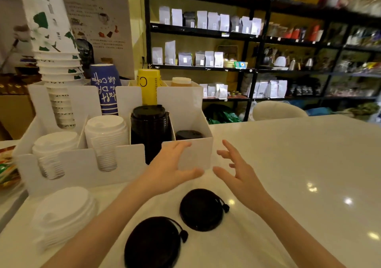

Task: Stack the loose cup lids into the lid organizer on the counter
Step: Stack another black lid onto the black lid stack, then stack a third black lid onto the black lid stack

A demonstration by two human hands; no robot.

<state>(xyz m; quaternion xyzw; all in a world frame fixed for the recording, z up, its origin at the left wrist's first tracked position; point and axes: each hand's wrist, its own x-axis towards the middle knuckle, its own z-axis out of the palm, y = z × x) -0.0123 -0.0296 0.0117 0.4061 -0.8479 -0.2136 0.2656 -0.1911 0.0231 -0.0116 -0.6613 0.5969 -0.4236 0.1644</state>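
A white lid organizer (82, 164) stands on the counter at left. Its front slots hold two white lid stacks (106, 129), a tall black lid stack (149, 123) and, in the rightmost slot, a low black lid (188, 134). Two loose black lids (201, 210) (152, 243) lie on the counter in front, and a loose pile of white lids (64, 212) sits at the near left. My left hand (171, 168) hovers open at the organizer's right front corner. My right hand (237, 172) is open just right of it. Both hold nothing.
Stacks of paper cups (57, 61) fill the organizer's back slots, white, blue and yellow. The white counter (299, 174) stretches to the right. A pale chair back (278, 109) stands beyond its far edge. Dark shelves with bags line the back wall.
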